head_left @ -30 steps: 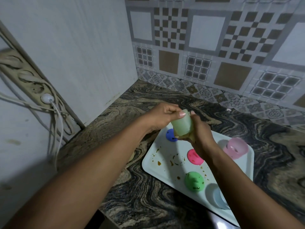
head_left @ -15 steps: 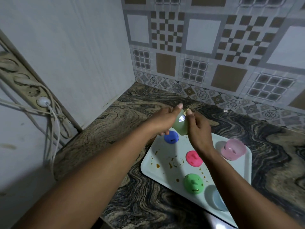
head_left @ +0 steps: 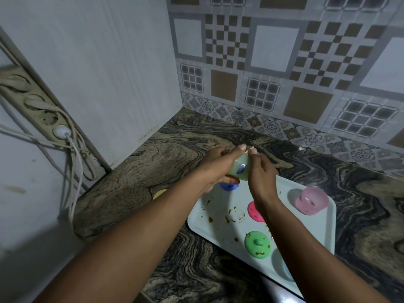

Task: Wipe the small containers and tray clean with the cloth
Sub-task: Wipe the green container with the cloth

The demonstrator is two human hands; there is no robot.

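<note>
**Pale green container held over a stained tray**

Nearest, at the front edge of the tray, a light-blue container shows only in part beside the right forearm. Just beyond it a green domed piece stands on the tray, smeared with brown. Farther in, a pink piece is half hidden behind the right wrist. Brown spots and a ring-shaped smear mark the bare tray floor to their left. A blue piece sits at the tray's far-left corner, under the hands.

Above it the left hand curls round a pale green container (a blue-and-white sticker faces the camera), tilted and clear of the tray. The right hand closes in from the right. Its fingertips pinch a cream scrap of cloth at the container's upper end, and the rest of the cloth is hidden.

A translucent pink container stands in the tray's far-right corner. The tray lies on a marbled worktop. Patterned wall tiles rise behind it, and a power strip hangs on the left wall.
</note>
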